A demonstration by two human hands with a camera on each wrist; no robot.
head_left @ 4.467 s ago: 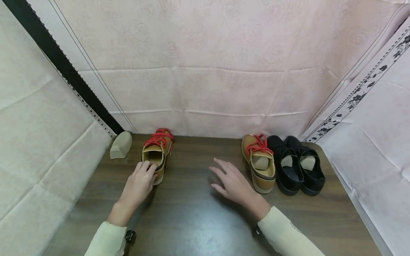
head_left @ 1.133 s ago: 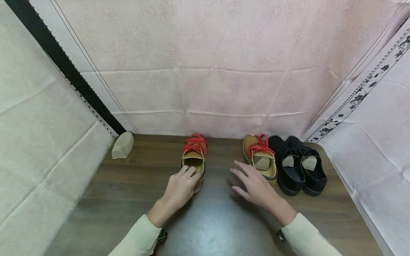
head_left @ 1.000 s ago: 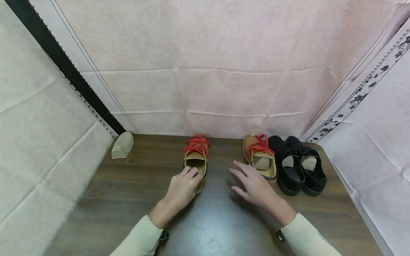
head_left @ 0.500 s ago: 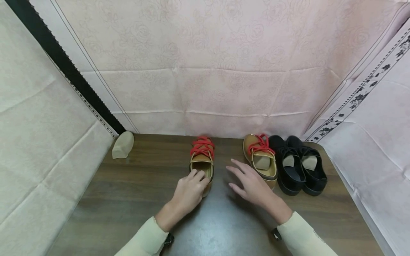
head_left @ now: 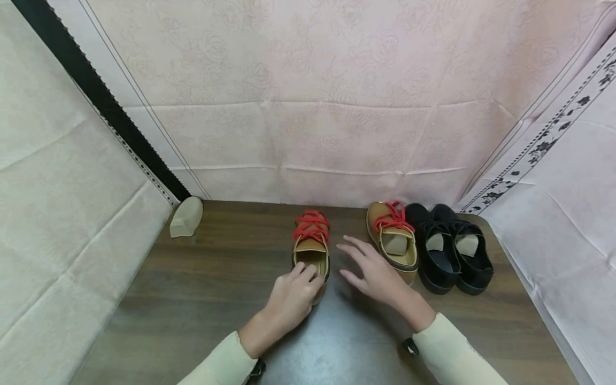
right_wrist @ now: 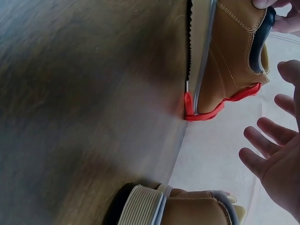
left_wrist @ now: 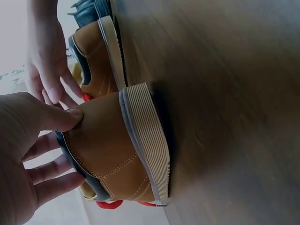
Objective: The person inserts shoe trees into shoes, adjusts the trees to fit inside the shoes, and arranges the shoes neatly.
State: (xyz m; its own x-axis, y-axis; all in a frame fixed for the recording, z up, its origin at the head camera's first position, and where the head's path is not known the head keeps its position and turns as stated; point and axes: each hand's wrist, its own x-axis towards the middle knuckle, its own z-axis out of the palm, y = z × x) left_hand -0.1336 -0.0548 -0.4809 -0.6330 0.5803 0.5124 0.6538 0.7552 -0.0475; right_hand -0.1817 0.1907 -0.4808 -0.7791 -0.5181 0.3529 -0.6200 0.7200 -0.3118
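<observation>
My left hand grips the heel of a tan shoe with red laces. In the left wrist view the thumb presses the outside of its heel, and the fingers reach into the opening. Toe toward the back cloth, this shoe stands on the wooden surface; its heel is partly covered by the hand. My right hand hovers between the two tan shoes, fingers spread and holding nothing. Right of it stands the matching tan shoe, with a cream insert inside.
A pair of black shoes stands beside the right tan shoe, with pale inserts inside. At the far left corner lies a loose cream insert. Cloth walls bound the wooden surface at the back and both sides.
The left hand has slid the tan shoe rightward from the left side, and slightly nearer. The right hand first shifted right, then slightly back left, still holding nothing.
</observation>
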